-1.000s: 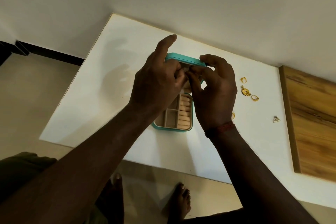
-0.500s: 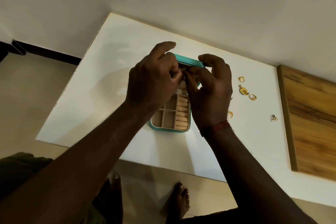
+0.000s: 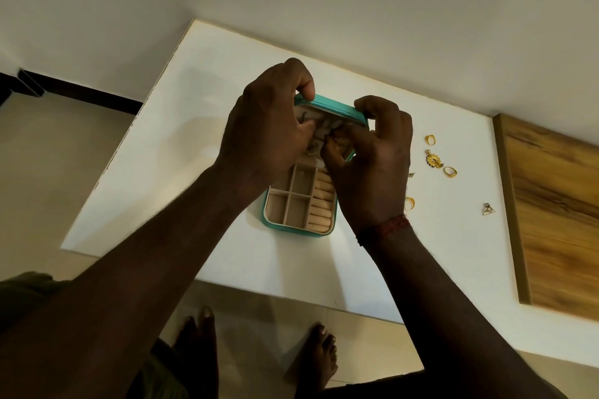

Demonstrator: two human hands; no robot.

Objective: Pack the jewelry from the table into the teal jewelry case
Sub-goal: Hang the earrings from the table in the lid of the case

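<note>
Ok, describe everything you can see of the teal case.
The teal case lies open on the white table. Its beige-lined base shows square compartments on the left and ring rolls on the right. The lid stands raised at the far end; the left hand and right hand curl over its top corners and pinch at its lining.

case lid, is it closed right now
No, the lid of the case stands raised, leaving the compartments in its base open to view.
</note>
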